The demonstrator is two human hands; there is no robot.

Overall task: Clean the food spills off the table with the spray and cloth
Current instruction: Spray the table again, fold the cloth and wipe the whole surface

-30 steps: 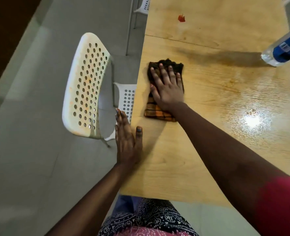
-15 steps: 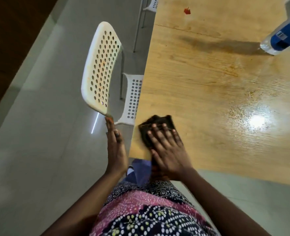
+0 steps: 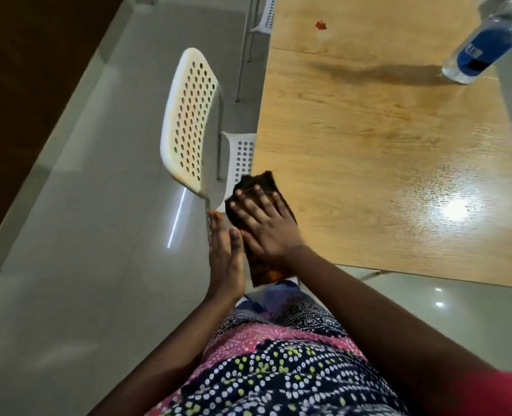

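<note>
Left hand (image 3: pixel 225 259), fingers straight, is held edge-on just off the table (image 3: pixel 383 175) corner as a catch; right hand (image 3: pixel 263 226) is pressed flat, fingers extended, on the cloth (image 3: pixel 259 187) at that corner. Debris is best swept over the edge into the waiting palm, and a red spill (image 3: pixel 320 24) at the table's far end remains to be wiped, the spray bottle (image 3: pixel 483 46) standing to its right.

No legible text, brand, number or sign is present. The only label visible is a blue wrap with a small white patch on the clear plastic bottle (image 3: pixel 485 41), which stands near the far right edge of the light wooden table (image 3: pixel 368 151). Any printing on this label is too small and blurred to read.
</note>
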